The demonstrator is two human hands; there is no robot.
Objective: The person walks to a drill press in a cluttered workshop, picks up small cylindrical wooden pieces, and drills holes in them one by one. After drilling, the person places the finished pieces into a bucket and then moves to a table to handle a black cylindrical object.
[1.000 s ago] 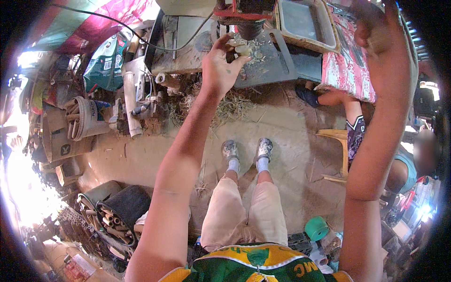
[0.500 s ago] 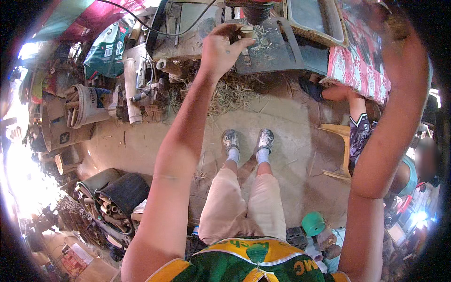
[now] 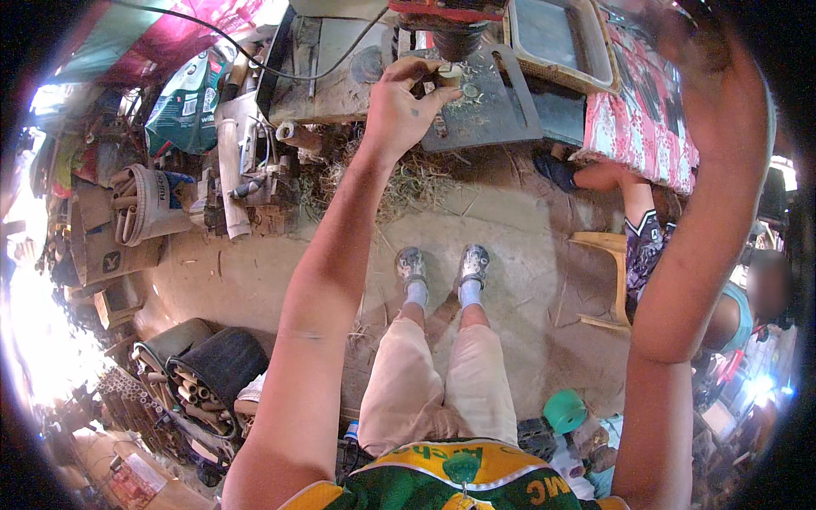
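Observation:
With thumb and fingers, my left hand (image 3: 404,106) pinches a short pale piece of bamboo or wood (image 3: 449,76). The piece sits just below the dark chuck (image 3: 457,41) of a red-headed drilling machine (image 3: 446,8), over a dark metal plate (image 3: 497,110) strewn with shavings. Whether a bit touches the piece is too small to tell. My right arm (image 3: 714,195) reaches up along the right side. At its end my right hand (image 3: 693,38) is dark and smeared near the picture's rim, so its fingers and anything in them cannot be made out.
A plastic tray (image 3: 561,38) and a red-and-white patterned cloth (image 3: 633,127) lie right of the plate. Another person's leg (image 3: 642,204) and a yellow chair (image 3: 603,246) are at the right. Shavings (image 3: 378,183) lie beneath the bench; a bucket of tubes (image 3: 153,204) stands left.
The whole view has shifted slightly, with the bench appearing lower and more of the red machine head showing. My left hand keeps its pinch on the pale piece under the chuck.

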